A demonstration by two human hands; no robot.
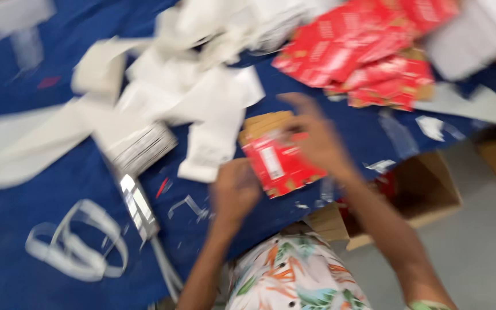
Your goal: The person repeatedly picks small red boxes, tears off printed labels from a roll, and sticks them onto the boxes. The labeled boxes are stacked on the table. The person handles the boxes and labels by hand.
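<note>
- Red, flat and smeared by motion blur, a packet (279, 162) lies on the blue cloth (18, 229) near the table's front edge, between the two hands; its print cannot be made out.
- Left hand (235, 192) sits just left of the packet, fingers curled in; whether it actually pinches the packet's edge or only touches it is lost in the blur.
- Right hand (317, 138) lies over the packet's upper right part, fingers spread and bent down onto it; it covers that corner, so I cannot tell if it grips or just presses.
- A brown card piece (265, 123) shows behind the packet, partly hidden by it.
- More red packets (368, 51) are heaped at the far right, well apart, cut off by the top edge.
- White paper sheets (196, 86) pile across the cloth's far side, shapes unclear.
- White strap loops (78, 241) lie near left.
- A cardboard box (426, 189) stands open below the table edge, its inside half hidden by the right arm.
</note>
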